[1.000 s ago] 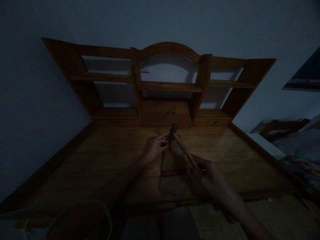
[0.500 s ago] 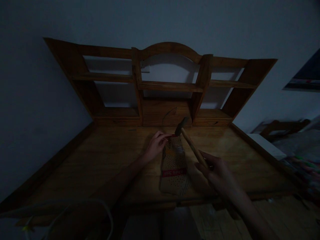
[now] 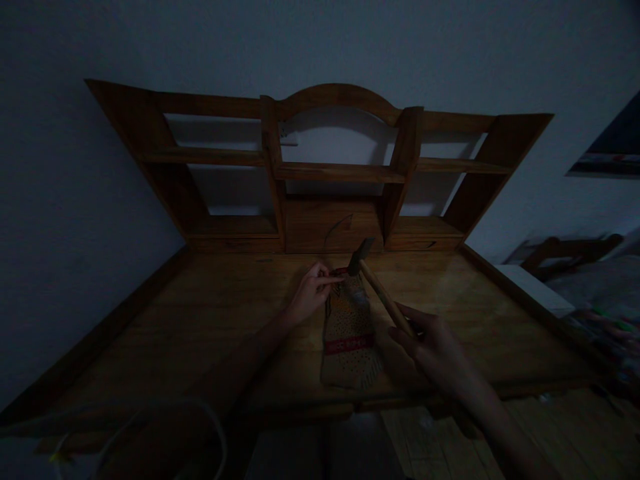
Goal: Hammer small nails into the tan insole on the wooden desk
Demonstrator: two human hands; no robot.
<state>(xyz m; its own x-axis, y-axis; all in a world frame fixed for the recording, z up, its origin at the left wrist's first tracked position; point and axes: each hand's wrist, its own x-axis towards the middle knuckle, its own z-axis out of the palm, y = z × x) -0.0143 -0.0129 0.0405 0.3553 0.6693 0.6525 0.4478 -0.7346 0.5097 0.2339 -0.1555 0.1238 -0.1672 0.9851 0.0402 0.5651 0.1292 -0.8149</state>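
My right hand (image 3: 425,340) is wrapped round the wooden handle of a hammer (image 3: 383,290). The dark hammer head rests at or just above the far end of a flattened brown cardboard piece (image 3: 349,320) with a red band and dark dots; I cannot tell if it touches. My left hand (image 3: 313,290) is closed in a pinch at the cardboard's far left corner, one finger reaching towards the hammer head. From those fingers a thin dark wire (image 3: 327,235) appears to rise and bend right. Its lower end is hidden in the dim light.
The cardboard lies on a wooden desk (image 3: 225,307) with a raised rim at each side. A wooden shelf unit (image 3: 340,175) stands along its back. A white surface (image 3: 533,287) and a wooden chair back (image 3: 575,253) are to the right. A pale curved cord shows at lower left.
The hammer head has shifted slightly down and left at the cardboard's far end. My left hand's extended finger has dropped a little. The cardboard stays in place.
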